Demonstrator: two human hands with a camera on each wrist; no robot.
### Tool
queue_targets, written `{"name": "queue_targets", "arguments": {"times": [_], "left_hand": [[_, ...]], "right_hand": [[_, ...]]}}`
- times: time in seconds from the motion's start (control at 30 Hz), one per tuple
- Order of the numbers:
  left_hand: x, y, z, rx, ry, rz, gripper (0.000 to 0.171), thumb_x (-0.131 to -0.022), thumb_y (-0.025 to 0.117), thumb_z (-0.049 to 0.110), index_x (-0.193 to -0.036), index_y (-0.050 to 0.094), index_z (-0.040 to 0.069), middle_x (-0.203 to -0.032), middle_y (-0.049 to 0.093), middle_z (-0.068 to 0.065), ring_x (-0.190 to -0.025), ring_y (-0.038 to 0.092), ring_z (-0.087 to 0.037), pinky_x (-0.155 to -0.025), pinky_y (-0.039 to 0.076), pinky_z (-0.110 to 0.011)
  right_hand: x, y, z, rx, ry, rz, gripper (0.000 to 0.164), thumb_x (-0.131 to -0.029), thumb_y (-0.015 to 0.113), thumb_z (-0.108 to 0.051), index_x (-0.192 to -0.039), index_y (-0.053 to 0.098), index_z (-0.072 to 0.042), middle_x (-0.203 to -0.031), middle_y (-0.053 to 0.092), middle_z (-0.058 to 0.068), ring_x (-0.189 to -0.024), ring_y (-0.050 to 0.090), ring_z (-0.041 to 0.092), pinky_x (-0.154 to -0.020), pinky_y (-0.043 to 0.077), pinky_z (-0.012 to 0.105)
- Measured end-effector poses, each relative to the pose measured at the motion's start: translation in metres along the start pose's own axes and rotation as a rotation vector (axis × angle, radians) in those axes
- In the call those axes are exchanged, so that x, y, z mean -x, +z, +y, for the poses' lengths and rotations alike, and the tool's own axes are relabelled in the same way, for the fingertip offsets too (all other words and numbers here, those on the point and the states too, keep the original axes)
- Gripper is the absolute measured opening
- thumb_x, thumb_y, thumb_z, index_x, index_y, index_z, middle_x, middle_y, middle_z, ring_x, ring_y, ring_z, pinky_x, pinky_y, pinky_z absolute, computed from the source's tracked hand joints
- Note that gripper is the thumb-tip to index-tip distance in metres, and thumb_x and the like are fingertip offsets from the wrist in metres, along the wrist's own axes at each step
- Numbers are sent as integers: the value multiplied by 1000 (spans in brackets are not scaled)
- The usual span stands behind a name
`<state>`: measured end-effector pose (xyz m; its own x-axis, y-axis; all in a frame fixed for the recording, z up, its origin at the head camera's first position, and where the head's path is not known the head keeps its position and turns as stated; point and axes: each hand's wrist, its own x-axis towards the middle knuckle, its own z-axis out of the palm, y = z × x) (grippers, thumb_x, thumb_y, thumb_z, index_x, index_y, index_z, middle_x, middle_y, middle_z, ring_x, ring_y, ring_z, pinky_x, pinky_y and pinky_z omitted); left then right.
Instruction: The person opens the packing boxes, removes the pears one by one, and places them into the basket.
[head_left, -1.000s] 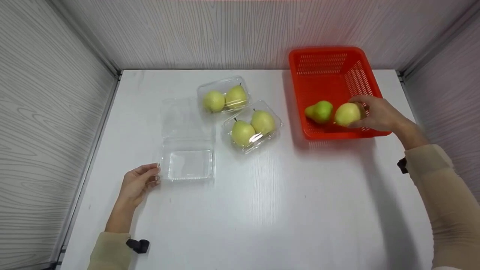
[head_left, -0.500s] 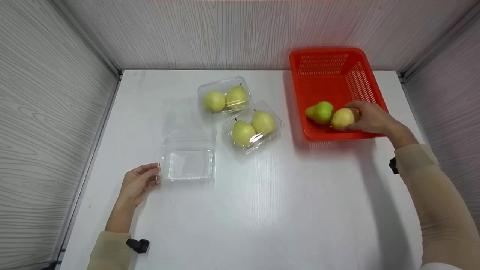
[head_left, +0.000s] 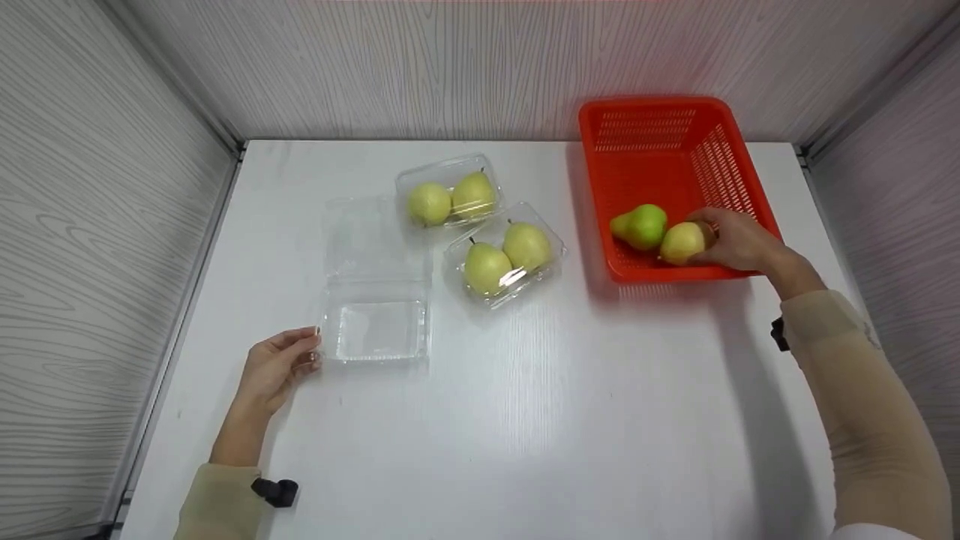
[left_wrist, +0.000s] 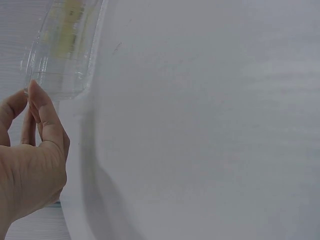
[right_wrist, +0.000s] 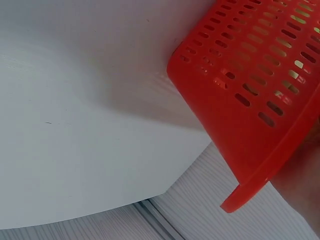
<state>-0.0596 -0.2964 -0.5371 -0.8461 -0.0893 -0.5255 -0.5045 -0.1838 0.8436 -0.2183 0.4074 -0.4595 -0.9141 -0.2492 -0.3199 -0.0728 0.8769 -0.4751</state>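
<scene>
My left hand (head_left: 279, 367) pinches the left rim of an open clear plastic clamshell box (head_left: 379, 330), whose lid is folded back on the table. In the left wrist view, thumb and fingertips meet at the corner of that box (left_wrist: 60, 75). Inside the red basket (head_left: 660, 172), my right hand (head_left: 739, 238) grips a yellow pear (head_left: 684, 243) from its right side. A greener pear (head_left: 646, 226) lies just left of it in the basket. The right wrist view shows mostly the outer wall of the basket (right_wrist: 215, 110), which hides the fingers.
Two closed clear boxes, each with two yellow pears, stand mid-table: a rear box (head_left: 448, 193) and a nearer box (head_left: 506, 259). They sit between the open box and the basket. Wood-grain panels (head_left: 420, 67) border the white table (head_left: 525, 420).
My right hand and the yellow pear have shifted slightly left and toward me, lower into the basket beside the green pear. The left hand has stayed on the box rim.
</scene>
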Motion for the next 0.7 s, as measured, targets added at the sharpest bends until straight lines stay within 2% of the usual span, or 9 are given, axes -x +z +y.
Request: {"name": "queue_targets", "arguments": {"times": [0.2,0.4,0.57,0.7], "left_hand": [[-1,0,0,1,-1,-1,8,-97,77,10,-99,76,18,-96,77,6,-76,69,-6,-73,65,-17],[0,-1,-1,11,15,-21,11,-96,78,10,-107,75,11,-95,75,5,-75,69,-7,-73,64,-18],[0,0,-1,0,19,-26,16,-96,78,12,-111,73,9,-94,75,4,-75,70,-7,-73,65,-18],[0,0,0,-10,13,-20,18,-96,79,12,-112,73,8,-93,75,5,-75,70,-7,-74,65,-18]], "right_hand": [[1,-1,0,-13,21,-27,68,-92,82,-25,-149,51,-8,-145,54,23,-130,48,43,-112,44,71],[2,-2,-4,-19,31,-42,72,-92,82,-32,-151,49,-8,-146,54,23,-131,50,43,-110,46,67],[4,-2,-9,-1,21,-26,78,-94,81,-34,-155,44,-4,-148,54,25,-129,52,42,-107,50,65],[6,-4,-16,-17,13,12,79,-96,78,-38,-157,42,-3,-154,50,25,-131,50,43,-111,48,69]]}}
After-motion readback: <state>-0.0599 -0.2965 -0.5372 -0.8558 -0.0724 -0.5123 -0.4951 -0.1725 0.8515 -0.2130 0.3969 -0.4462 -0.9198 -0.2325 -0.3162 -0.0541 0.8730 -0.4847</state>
